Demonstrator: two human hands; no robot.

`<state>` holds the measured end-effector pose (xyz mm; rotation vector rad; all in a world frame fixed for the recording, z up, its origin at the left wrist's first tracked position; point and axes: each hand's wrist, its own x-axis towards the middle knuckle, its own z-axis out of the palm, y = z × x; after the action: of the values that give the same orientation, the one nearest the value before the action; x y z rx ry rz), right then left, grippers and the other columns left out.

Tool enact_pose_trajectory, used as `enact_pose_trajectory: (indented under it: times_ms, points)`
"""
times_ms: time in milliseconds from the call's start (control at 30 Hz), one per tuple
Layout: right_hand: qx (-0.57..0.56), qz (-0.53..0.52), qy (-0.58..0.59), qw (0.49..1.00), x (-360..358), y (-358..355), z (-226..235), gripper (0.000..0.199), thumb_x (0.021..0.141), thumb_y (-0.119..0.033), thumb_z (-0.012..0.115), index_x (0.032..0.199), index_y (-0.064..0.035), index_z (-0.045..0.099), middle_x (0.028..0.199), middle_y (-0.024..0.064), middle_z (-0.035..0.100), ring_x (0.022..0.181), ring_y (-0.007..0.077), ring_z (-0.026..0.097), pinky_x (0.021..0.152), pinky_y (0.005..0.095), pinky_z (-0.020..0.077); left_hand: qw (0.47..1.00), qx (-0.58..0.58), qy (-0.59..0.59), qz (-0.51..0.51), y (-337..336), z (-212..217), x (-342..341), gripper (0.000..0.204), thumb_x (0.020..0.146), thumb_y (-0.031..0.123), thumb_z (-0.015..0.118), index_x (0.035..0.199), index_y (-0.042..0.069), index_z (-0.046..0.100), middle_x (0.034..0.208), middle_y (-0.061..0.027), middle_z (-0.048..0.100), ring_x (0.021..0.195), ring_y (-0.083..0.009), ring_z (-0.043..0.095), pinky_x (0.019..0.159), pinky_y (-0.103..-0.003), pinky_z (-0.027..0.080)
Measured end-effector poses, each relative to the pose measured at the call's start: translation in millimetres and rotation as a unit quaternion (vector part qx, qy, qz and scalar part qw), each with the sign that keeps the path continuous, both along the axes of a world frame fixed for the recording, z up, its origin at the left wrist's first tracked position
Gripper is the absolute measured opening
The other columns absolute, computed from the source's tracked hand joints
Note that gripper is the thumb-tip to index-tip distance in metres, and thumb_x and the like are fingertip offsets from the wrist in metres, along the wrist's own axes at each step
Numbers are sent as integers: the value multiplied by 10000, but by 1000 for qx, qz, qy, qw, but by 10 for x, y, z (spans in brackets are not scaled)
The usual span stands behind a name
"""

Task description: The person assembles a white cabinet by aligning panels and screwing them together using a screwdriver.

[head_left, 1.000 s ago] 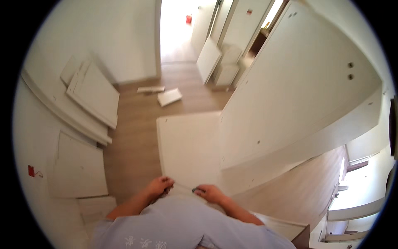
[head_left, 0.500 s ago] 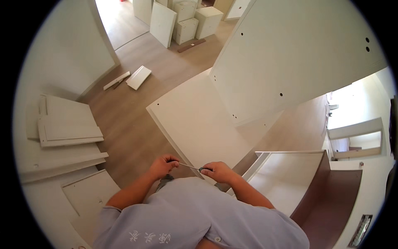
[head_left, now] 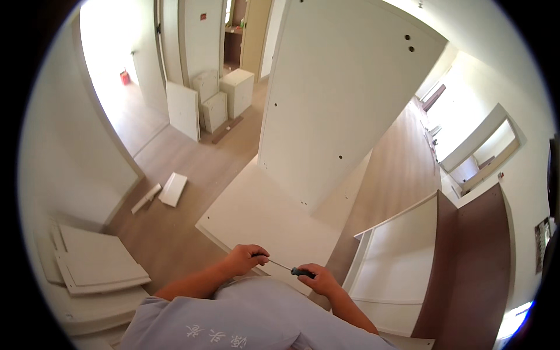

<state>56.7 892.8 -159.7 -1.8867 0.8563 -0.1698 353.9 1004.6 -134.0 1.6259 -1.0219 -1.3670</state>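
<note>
My right hand [head_left: 322,280] is closed round the dark handle of a screwdriver [head_left: 301,272], held in front of my body. Its thin metal shaft points left to my left hand [head_left: 248,259], whose fingers pinch together at the tip. Whether a small part is also between those fingers is hidden. Beneath and beyond my hands lies a flat white panel [head_left: 239,204] on the floor. A large white panel [head_left: 344,87] with dark round holes stands upright on it.
At right stands a cabinet carcass [head_left: 402,251] with brown inner sides. Stacked white boards [head_left: 99,256] are at left. Small offcuts [head_left: 173,189] lie on the wood floor [head_left: 204,157]. White boxes [head_left: 238,93] and a leaning board [head_left: 184,111] stand farther back, near a doorway.
My view has tilted up and turned right, so more of the room shows. Both hands keep hold of the screwdriver, with more of its handle visible now.
</note>
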Motion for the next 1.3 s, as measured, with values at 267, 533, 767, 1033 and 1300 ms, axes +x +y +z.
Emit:
enact_pose_trajectory:
  times_ms: [267, 533, 767, 1033, 1300]
  points:
    - [-13, -136, -45, 990, 594, 314, 399, 368, 850, -211, 810, 1142, -61, 642, 1011, 127, 671, 903, 248, 678, 837, 360, 549, 1000, 18, -15, 12, -306, 226, 628, 212, 999, 220, 676, 1006, 12, 714, 716, -4, 636, 648, -71, 560, 585, -249, 459]
    - [-278, -297, -161, 899, 1662, 765, 219, 410, 796, -78, 823, 1164, -27, 650, 1049, 131, 670, 904, 265, 671, 805, 356, 545, 989, -104, -22, -101, -726, 565, 1641, 221, 1004, 242, 660, 1007, 29, 718, 738, -8, 646, 653, -77, 561, 601, -259, 475]
    - [-342, -376, -163, 846, 2905, 1054, 571, 424, 808, -82, 804, 1181, -24, 611, 1161, 184, 643, 1085, 337, 631, 919, 419, 527, 982, -117, 110, -100, -1090, 886, 2394, 217, 1041, 219, 618, 1016, 18, 694, 701, 9, 567, 616, -86, 502, 570, -256, 441]
    - [-404, -448, -269, 751, 3190, 594, 754, 453, 827, -19, 755, 1233, -22, 554, 1218, 206, 586, 1122, 338, 586, 963, 423, 497, 947, -78, 224, -215, -1546, 1526, 2533, 316, 1071, 199, 551, 1305, 8, 644, 761, 1, 538, 650, -87, 456, 562, -248, 398]
    - [-522, -489, -247, 654, 2977, -346, 1384, 444, 925, -179, 730, 1284, 16, 556, 1269, 189, 570, 1158, 312, 554, 1027, 421, 444, 949, 43, 298, -93, -2732, 1244, 3511, 321, 1078, 353, 521, 1011, 56, 622, 681, 21, 438, 571, -101, 394, 473, -266, 302]
